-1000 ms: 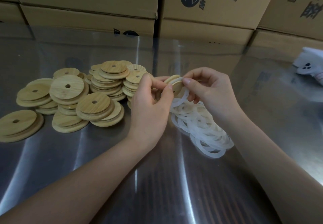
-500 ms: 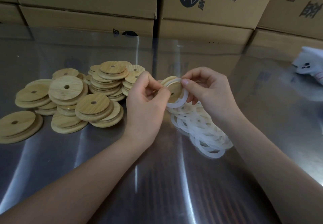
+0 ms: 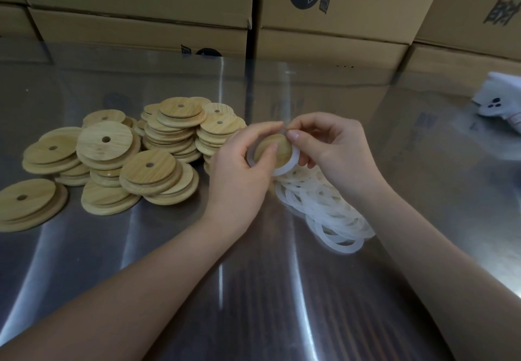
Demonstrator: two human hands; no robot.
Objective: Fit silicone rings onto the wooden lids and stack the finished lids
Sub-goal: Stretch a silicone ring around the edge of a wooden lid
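A round wooden lid is held between both hands above the steel table, with a white silicone ring around its lower edge. My left hand grips the lid's left side, thumb across its face. My right hand pinches the ring and the lid's rim at the top right. Below the hands lies a loose heap of silicone rings. To the left, several wooden lids with centre holes lie in uneven piles.
Shiny steel table reaches to the near edge. Cardboard boxes wall off the back. A white object lies at the far right. A lone pair of lids sits at the far left.
The lid has turned its face more towards me and the ring now sits further around its edge. Both hands shifted slightly on the rim.
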